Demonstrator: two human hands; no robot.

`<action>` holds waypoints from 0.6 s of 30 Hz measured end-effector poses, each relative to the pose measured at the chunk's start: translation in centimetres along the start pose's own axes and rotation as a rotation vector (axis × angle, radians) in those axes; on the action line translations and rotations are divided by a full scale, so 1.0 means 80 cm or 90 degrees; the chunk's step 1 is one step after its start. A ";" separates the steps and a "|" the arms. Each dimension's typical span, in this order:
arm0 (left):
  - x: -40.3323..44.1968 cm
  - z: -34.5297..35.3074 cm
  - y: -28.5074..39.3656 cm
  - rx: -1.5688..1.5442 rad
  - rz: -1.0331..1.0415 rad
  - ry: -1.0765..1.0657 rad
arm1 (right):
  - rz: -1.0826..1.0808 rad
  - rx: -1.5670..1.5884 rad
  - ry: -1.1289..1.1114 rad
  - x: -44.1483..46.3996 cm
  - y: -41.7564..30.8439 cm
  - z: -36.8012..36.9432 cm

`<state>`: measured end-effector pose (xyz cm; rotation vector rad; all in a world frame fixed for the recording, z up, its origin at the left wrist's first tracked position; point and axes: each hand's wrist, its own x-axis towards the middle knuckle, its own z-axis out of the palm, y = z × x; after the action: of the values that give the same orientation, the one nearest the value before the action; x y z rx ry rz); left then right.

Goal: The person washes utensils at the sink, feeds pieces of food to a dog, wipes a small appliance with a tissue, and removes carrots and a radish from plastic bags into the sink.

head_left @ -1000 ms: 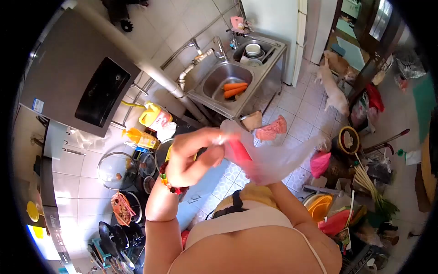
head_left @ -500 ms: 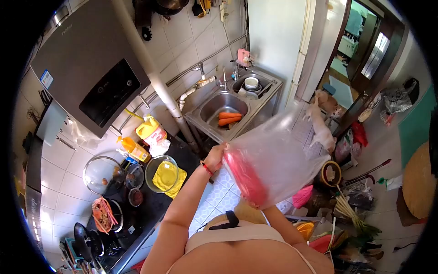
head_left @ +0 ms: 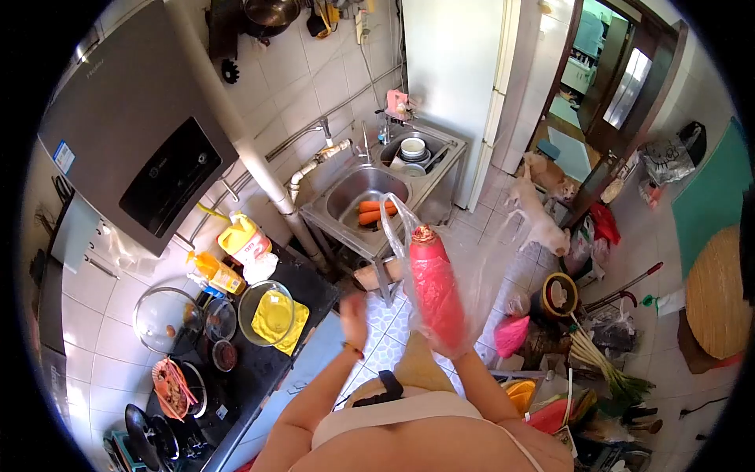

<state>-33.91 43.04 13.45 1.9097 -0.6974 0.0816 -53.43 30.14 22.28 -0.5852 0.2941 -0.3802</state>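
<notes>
A long pinkish-red radish (head_left: 431, 287) with a brown cut top stands upright in front of me, inside a clear plastic bag (head_left: 477, 275). My right hand (head_left: 451, 350) is closed around its lower end through the bag, with most of the fingers hidden. The bag's loose edge and a handle loop hang about the radish's top. My left hand (head_left: 354, 322) is to the left, apart from the bag and close to the counter edge. Motion blurs its fingers, and a red bracelet circles that wrist.
Several carrots (head_left: 373, 211) lie in the steel sink (head_left: 344, 191), with stacked bowls (head_left: 413, 148) in the other basin. On the black counter, a glass bowl (head_left: 245, 312) rests on a yellow cloth (head_left: 297, 322). Two cats (head_left: 535, 216) are on the floor near the doorway; leeks (head_left: 602, 360) lie at right.
My left hand has let go of the bag and moved down and left. The bag has slipped lower, baring the radish's top, and the radish now stands more upright in my right hand.
</notes>
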 end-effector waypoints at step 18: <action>0.081 -0.033 0.210 -0.347 -0.046 -0.743 | -0.024 -0.006 0.017 -0.038 0.003 -0.002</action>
<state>-36.31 37.88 30.76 1.3082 -1.2295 -1.2248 -56.14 31.55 22.53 -0.5953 0.3106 -0.4237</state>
